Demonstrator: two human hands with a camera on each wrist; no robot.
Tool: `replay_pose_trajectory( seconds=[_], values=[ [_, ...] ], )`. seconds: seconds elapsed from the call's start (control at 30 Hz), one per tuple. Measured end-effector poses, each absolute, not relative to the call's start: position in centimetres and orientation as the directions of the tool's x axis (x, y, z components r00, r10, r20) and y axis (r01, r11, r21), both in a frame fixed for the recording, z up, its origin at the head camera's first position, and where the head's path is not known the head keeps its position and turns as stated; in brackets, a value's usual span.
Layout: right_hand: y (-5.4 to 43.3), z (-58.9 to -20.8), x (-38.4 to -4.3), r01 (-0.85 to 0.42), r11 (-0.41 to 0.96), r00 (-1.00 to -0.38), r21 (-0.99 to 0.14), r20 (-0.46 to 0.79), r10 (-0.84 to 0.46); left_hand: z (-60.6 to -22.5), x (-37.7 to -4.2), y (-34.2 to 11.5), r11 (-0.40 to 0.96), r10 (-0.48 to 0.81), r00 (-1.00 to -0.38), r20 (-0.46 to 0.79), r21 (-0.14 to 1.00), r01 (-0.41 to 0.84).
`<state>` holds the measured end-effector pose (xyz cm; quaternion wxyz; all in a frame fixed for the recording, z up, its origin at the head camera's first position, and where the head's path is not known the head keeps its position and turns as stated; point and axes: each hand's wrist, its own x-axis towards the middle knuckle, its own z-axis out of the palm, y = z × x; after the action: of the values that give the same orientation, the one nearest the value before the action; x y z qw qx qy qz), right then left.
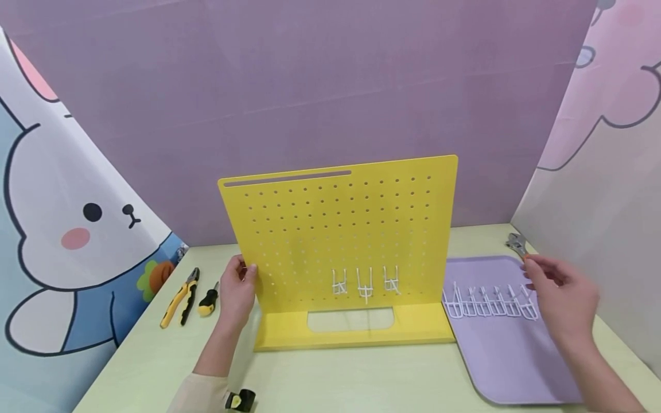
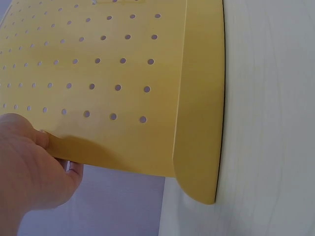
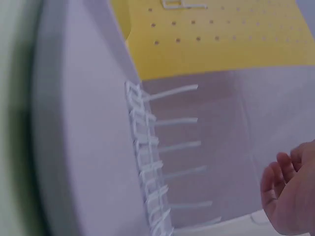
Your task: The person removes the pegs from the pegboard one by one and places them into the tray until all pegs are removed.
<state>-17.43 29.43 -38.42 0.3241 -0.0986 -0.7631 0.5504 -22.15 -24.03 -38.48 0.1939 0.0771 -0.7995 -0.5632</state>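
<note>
A yellow pegboard (image 1: pixel 335 229) stands upright on its base, with three white wire hooks (image 1: pixel 365 284) low on its front. My left hand (image 1: pixel 238 292) grips the board's left edge, thumb on the front face and fingers behind. Over the right side of a purple tray (image 1: pixel 508 358) is my right hand (image 1: pixel 565 298), fingers loosely curled and nothing visible in them in the right wrist view. Several more white wire hooks (image 1: pixel 485 307) stand in a row on the tray, left of that hand. Beyond the fingertips is an adjustable wrench (image 1: pixel 516 243), its handle mostly hidden behind the hand.
On the table's left side lie yellow-and-black pliers (image 1: pixel 181 298) and a stubby screwdriver (image 1: pixel 209 302). A purple wall (image 1: pixel 320 86) rises behind the table, with printed panels on both sides. The tray's left edge meets the pegboard's base.
</note>
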Motion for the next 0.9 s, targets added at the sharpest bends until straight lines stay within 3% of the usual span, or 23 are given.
replay_pose_trajectory(
  seconds=[0.33, 0.9],
  values=[
    [25.9, -37.8, -18.1, -0.290, 0.536, -0.847, -0.793, 0.473, 0.242, -38.6, -22.3, -24.1, 0.359, -0.349, -0.912, 0.216, 0.930, 0.083],
    [21.0, -38.4, -19.4, -0.307, 0.549, -0.900, -0.778, 0.424, 0.099, -38.4, -22.2, -24.0, 0.348, -0.343, -0.914, 0.214, 0.933, 0.088]
  ],
)
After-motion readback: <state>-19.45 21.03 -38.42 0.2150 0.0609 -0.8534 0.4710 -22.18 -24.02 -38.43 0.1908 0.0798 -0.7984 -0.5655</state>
